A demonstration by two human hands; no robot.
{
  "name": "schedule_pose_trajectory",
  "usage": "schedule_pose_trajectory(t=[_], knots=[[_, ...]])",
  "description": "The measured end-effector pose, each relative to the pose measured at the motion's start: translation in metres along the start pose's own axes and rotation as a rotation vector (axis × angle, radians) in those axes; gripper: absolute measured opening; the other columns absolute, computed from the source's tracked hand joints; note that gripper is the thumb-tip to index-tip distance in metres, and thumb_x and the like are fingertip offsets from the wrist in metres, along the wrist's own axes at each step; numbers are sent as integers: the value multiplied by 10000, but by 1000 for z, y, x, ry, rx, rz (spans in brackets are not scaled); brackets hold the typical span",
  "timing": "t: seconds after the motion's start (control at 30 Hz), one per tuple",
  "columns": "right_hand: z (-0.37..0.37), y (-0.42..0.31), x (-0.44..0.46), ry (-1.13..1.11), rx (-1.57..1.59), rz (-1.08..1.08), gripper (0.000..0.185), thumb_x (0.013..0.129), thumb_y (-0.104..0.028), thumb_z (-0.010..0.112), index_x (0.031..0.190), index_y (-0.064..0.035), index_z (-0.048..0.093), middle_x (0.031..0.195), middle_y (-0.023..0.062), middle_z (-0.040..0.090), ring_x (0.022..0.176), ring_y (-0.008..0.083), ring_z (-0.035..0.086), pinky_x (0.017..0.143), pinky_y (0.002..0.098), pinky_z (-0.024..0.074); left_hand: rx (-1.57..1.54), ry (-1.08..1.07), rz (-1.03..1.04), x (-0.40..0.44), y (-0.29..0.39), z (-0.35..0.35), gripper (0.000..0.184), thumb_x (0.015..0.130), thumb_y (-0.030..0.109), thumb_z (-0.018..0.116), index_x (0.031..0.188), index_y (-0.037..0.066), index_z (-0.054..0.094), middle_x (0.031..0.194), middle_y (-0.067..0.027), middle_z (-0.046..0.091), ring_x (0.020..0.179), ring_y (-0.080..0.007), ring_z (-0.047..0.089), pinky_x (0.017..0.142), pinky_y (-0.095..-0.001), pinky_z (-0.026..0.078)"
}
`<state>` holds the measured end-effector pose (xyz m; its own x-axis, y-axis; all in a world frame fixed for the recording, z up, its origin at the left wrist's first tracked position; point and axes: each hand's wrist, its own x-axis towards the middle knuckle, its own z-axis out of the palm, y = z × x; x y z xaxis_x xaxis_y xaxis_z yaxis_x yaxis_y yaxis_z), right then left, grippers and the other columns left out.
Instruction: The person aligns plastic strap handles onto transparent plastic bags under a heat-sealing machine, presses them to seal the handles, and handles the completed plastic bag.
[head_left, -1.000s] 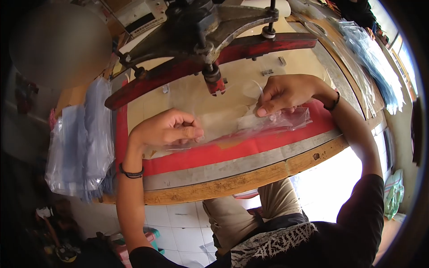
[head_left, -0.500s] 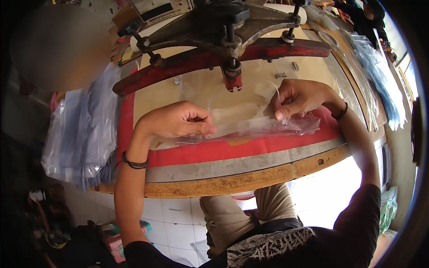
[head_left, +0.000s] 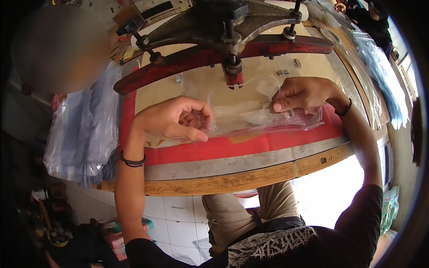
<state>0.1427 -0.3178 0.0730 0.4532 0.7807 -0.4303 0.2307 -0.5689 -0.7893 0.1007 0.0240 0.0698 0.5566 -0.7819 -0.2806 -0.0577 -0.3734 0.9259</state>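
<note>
A clear plastic sheet or bag [head_left: 254, 117] lies on the machine bed in front of me, its near edge crumpled over the red strip. A thin clear strip curves up from it. My right hand [head_left: 306, 96] pinches the plastic on its right side between thumb and fingers. At the left side, my left hand [head_left: 181, 120] has its thumb apart from its curled fingers, the fingertips beside or touching the plastic. Just beyond both hands, the press machine's red bar [head_left: 192, 58] hangs over the bed, with a red notched block [head_left: 234, 80] at its middle.
Stacked clear and bluish plastic bags [head_left: 85, 129] hang over the table's left side. More plastic strips [head_left: 380, 71] lie at the right. Small metal blocks [head_left: 282, 72] rest on the bed. A wooden edge [head_left: 223, 182] runs along the front. Another person [head_left: 373, 22] is at far right.
My left thumb has parted from the fingers, loosening the pinch on the plastic. My right hand keeps its pinch and has shifted slightly.
</note>
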Motion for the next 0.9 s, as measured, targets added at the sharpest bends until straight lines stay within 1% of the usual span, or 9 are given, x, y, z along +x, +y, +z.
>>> schedule_pose_trajectory(t=[0.07, 0.17, 0.27, 0.37, 0.47, 0.6, 0.7, 0.8, 0.9], knots=[[-2, -3, -1, -4, 18, -6, 477, 993, -452, 539, 796, -25, 623, 599, -24, 515, 485, 77, 466, 468, 250, 376, 25, 24, -9, -6, 7, -4, 208, 861, 132, 728, 990, -5, 642, 845, -10, 645, 749, -59, 600, 657, -219, 498], [-4, -3, -1, -7, 16, -28, 466, 996, -445, 537, 807, -27, 624, 601, -21, 516, 476, 78, 469, 463, 254, 378, 85, -26, 96, -12, 2, -14, 198, 868, 115, 718, 1007, -9, 652, 944, -47, 695, 787, -80, 618, 709, -241, 516], [-2, 0, -1, -1, 2, -35, 462, 996, -444, 537, 806, -31, 620, 584, -21, 507, 469, 79, 468, 459, 254, 375, 64, -48, -57, -8, -1, -14, 183, 878, 102, 700, 1021, -5, 660, 1003, -67, 709, 830, -92, 630, 761, -247, 520], [-7, 5, 0, -25, -7, -12, 463, 991, -448, 546, 794, -35, 612, 565, -21, 495, 473, 78, 481, 458, 254, 380, -13, -59, -42, -3, -6, -13, 161, 894, 110, 688, 1009, 2, 660, 956, -41, 700, 840, -88, 628, 784, -245, 513], [-10, 7, 0, -19, -8, 20, 461, 983, -450, 560, 780, -38, 606, 554, -23, 489, 476, 78, 503, 456, 251, 394, 42, -52, -33, -1, -5, -11, 167, 898, 133, 692, 1001, 7, 658, 918, -24, 684, 845, -83, 626, 792, -242, 510], [-9, 2, 1, -1, -17, 45, 445, 978, -421, 581, 749, -40, 603, 559, -28, 493, 478, 75, 523, 448, 241, 415, 67, -5, -27, 4, -3, -5, 222, 901, 234, 718, 887, 22, 652, 771, 14, 631, 736, -56, 584, 685, -225, 463], [-12, 3, 3, -7, -3, 64, 424, 972, -388, 595, 762, -20, 615, 583, -22, 505, 481, 77, 530, 438, 235, 424, 95, -9, -70, 3, -1, -7, 217, 904, 197, 706, 817, 19, 618, 734, 16, 609, 687, -51, 546, 635, -226, 447], [-14, 5, 4, -24, 16, 63, 367, 953, -322, 631, 839, 26, 652, 661, 4, 560, 494, 88, 556, 426, 223, 460, 80, 0, -67, 1, -1, -6, 266, 914, 234, 702, 790, 25, 595, 704, 24, 592, 655, -43, 512, 600, -226, 417], [-11, 1, 3, -6, 31, 73, 336, 938, -304, 652, 832, 15, 657, 678, 10, 578, 497, 88, 563, 414, 219, 453, 135, 7, -70, 2, -2, -5, 289, 920, 253, 698, 776, 32, 580, 705, 24, 593, 647, -40, 512, 597, -224, 423]])
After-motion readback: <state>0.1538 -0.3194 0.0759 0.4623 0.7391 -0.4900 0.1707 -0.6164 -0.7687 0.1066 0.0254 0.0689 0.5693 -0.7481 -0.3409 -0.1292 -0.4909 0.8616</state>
